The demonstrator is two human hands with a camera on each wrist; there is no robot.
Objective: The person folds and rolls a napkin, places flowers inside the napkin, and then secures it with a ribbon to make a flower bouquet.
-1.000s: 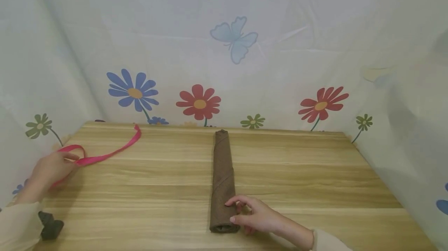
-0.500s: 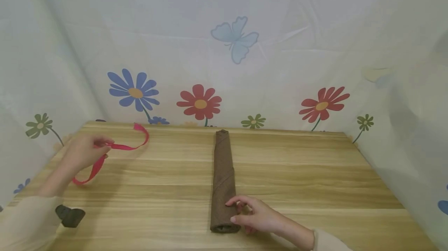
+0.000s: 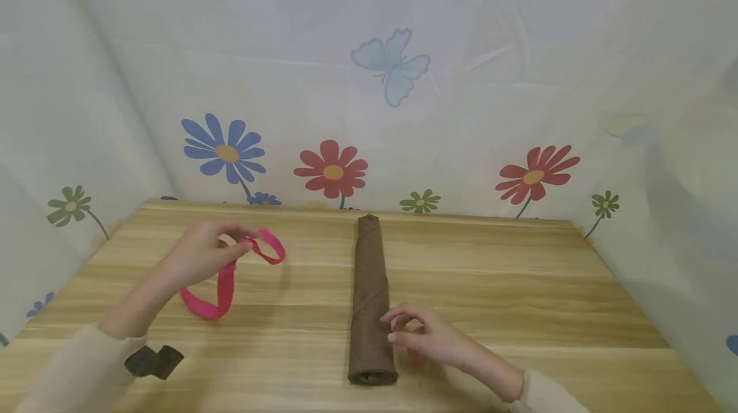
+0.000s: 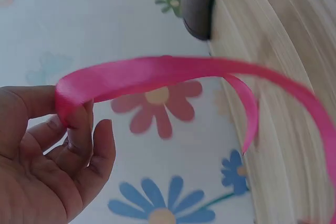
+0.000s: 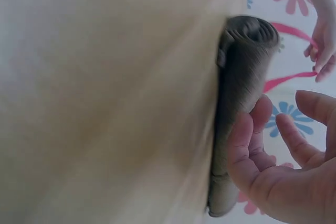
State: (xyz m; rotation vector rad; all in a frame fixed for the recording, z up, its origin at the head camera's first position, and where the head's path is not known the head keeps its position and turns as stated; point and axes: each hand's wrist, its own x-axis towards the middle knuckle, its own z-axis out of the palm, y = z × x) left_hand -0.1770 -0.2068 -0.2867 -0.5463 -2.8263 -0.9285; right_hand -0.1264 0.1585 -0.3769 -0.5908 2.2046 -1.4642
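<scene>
Firstly, head view: 1 cloth roll (image 3: 371, 330), brown, matte, long + slim, lying lengthwise approx. mid wood-grain table (image 3: 496, 272), hollow end toward wearer. 1 ribbon (image 3: 225, 288), hot pink, flat, narrow, in loose loops either side of L hand (image 3: 204, 250), which pinches it over table, left of roll & apart from it. R hand (image 3: 435, 337) beside roll's near half, fingers loosely bent, gripping nothing; contact w/ roll can't be told. Sleeves (image 3: 81, 362) pale. Status, as judged: rolling looks done; ribbon not round roll, no knot or bow seen, so work prob. part done only.

L wrist view: ribbon smooth, slight sheen, bent over fingertips of L hand & held there; one length arcs off past frame edge, a shorter tail curls down. Roll end dark, rounded, well apart. Backdrop (image 4: 68, 3) white w/ printed flowers.

R wrist view: roll end shows spiral layers, fabric coarse-looking, sl. fuzzy; R hand's fingers curved alongside, not clasped. L hand beyond, w/ 2 ribbon strands partly hidden behind roll; table blurred, texture n/a
</scene>
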